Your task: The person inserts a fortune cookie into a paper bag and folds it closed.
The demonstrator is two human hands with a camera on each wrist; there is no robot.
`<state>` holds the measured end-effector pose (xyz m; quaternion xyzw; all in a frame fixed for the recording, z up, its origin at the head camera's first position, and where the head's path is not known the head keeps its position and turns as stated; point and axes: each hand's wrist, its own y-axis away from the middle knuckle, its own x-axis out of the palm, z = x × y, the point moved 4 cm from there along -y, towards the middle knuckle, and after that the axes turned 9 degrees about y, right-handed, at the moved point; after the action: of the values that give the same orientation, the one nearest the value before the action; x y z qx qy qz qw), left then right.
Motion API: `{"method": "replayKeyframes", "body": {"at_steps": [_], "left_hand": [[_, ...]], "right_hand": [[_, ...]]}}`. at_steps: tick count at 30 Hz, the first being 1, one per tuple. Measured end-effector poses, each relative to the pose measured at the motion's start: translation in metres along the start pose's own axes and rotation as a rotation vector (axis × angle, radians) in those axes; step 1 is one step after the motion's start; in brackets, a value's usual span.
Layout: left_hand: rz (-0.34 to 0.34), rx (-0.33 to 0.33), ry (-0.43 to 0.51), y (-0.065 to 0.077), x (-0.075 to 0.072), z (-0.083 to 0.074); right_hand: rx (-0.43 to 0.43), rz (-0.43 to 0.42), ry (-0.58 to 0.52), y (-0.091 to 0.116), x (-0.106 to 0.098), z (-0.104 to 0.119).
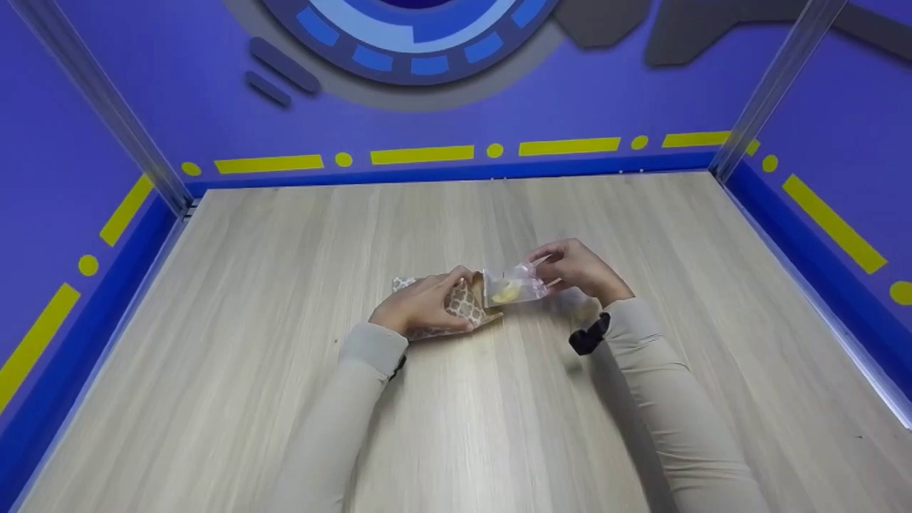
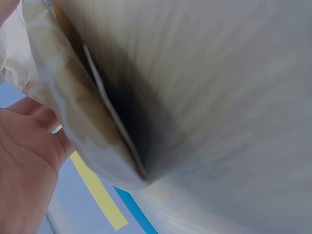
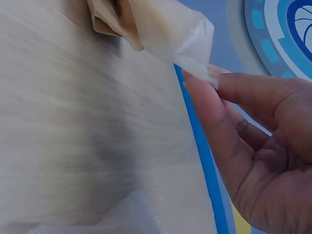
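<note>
Table point(image 1: 499, 427), purple wall point(image 1: 178, 78), part-hidden plastic point(image 3: 134, 214), left fingers point(image 1: 456, 276) gripping bag point(image 1: 464, 303), right fingers point(image 1: 548, 251) pinching pouch point(image 1: 509, 288)

A booth-like workstation: blue-purple printed panels point(image 1: 456, 125) with yellow dashes point(image 1: 422, 154) wall in a pale wood-grain counter point(image 1: 214, 356) on three sides, and straight grey metal posts point(image 1: 779, 85) stand at its far left and right corners.

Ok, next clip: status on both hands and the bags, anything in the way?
Left hand gripping patterned paper bag. Right hand pinching clear bag, yellow content inside, at paper bag's opening. More clear plastic near right hand, not between bags.
</note>
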<state>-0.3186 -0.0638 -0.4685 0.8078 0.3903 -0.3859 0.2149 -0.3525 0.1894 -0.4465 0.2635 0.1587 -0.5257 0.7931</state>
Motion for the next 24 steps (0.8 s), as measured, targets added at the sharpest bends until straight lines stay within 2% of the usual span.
{"method": "replayKeyframes", "body": {"at_steps": [8, 24], "left_hand": [[-0.003, -0.006, 0.001, 0.001, 0.0, -0.001], [0.002, 0.006, -0.006, 0.002, 0.0, -0.003]], "right_hand": [[0.004, 0.043, 0.011, 0.001, 0.007, 0.008], [0.029, 0.044, 0.047, -0.01, 0.024, 0.009]]}}
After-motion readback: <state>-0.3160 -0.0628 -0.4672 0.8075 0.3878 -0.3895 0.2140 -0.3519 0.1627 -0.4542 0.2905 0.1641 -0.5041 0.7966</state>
